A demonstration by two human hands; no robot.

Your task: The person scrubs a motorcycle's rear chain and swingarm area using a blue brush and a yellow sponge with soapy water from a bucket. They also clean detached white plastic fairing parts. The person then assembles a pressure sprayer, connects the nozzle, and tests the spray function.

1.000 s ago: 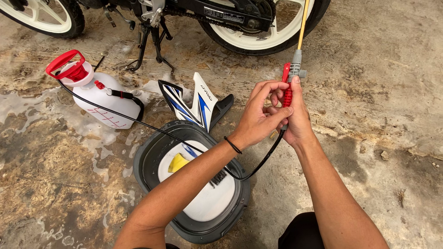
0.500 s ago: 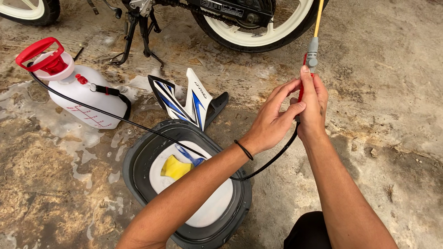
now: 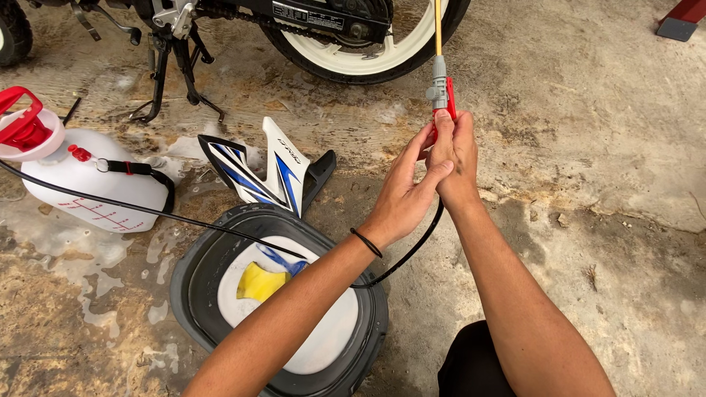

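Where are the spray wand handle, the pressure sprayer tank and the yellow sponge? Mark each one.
spray wand handle (image 3: pixel 443 99): head view, on the red and grey valve piece above the hands.
pressure sprayer tank (image 3: pixel 88 184): head view, on the white side wall.
yellow sponge (image 3: pixel 259 283): head view, on its yellow top face.

There is a single view, from a camera worn on the person's head. It looks steeply down and forward over both forearms, which enter from the bottom edge and meet near the middle, the left hand (image 3: pixel 404 195) and right hand (image 3: pixel 454 158) close to the lens. The wet concrete floor (image 3: pixel 603 147) fills most of the frame. The far edge reaches only the lower part of a motorcycle, its rear wheel (image 3: pixel 368 55) cut off at the top, so the camera probably sits low, as if the person crouches. No second view overlaps it.
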